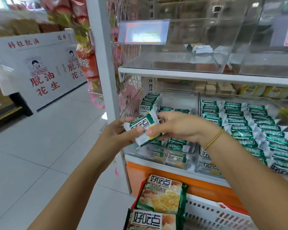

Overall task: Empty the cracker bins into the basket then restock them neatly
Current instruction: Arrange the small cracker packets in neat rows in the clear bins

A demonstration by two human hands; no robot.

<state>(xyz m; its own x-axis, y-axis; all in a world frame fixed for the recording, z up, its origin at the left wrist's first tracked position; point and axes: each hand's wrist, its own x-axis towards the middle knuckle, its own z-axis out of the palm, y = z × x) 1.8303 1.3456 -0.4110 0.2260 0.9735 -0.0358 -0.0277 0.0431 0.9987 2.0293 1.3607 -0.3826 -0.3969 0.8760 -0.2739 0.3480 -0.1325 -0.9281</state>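
Nearest, at the bottom edge, large cracker packs (160,193) are being carried flat in the left side of a white basket (214,218) with a red rim. Just beyond and above it, one small green-and-white cracker packet (142,128) is being held in the air by both hands, tilted, in front of the left bin (136,152). The packet's left end is being gripped by the left hand (116,133), with the fingers curled beneath it and the thumb laid on top. Its right end is being pinched by the right hand (178,127), with the thumb pressed on the front face and the fingers folded behind (a gold bracelet (214,138) is being worn on that wrist).

Behind the hands, the left bin is being occupied only in part: a short row of packets is being kept on edge at its far left, and others are lying lower down. Just to the right, beyond a clear divider, the right bin (231,97) is being filled by several tidy columns of the same packets.

Farther up, a white shelf (189,75) is being used to carry a clear upper bin (173,63), where a few blurred wrappers are lying at the back. A price label (144,32) is being displayed on its front. Far to the left, across the pale tiled floor (48,155), a white display stand (40,67) printed with red characters is being shown.
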